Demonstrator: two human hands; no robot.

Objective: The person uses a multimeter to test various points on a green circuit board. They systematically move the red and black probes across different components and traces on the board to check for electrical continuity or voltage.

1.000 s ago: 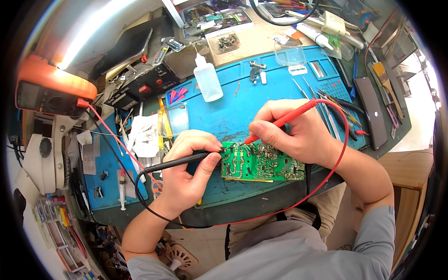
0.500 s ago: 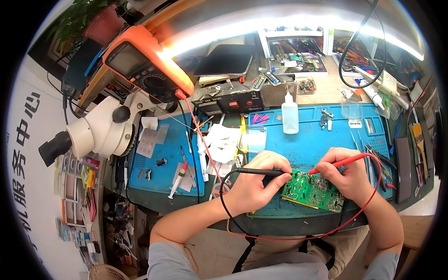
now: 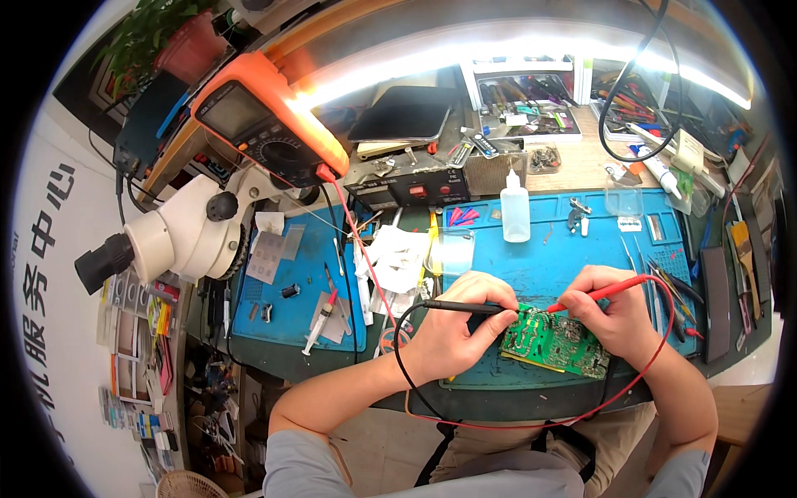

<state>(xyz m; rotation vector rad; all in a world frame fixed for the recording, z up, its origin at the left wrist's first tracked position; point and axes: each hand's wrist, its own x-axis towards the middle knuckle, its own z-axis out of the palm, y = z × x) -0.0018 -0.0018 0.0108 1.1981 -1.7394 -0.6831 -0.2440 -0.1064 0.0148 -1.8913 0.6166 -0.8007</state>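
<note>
My left hand (image 3: 459, 328) is closed round a black test probe (image 3: 465, 306), whose tip points right at the upper left edge of a green circuit board (image 3: 558, 342). In my right hand (image 3: 610, 319) is a red test probe (image 3: 616, 288), its tip angled down and left to the board's upper edge. Whether either tip touches metal is too small to tell. The board lies tilted on the blue mat, solder side up, near its front edge. Leads run from the probes; a red one plugs into an orange multimeter (image 3: 270, 124) at the upper left.
A white microscope (image 3: 178, 232) stands at left. Behind the board are a clear squeeze bottle (image 3: 515, 207) and a black power unit (image 3: 407, 189). Tweezers (image 3: 643, 261) lie right of my right hand. A syringe (image 3: 320, 322) rests on the left blue mat (image 3: 278, 328). A looped black cable (image 3: 604, 104) hangs at upper right.
Both hands keep their grip on the probes, with the tips at nearly the same spots on the board. The whole view has shifted slightly; otherwise nothing has visibly moved.
</note>
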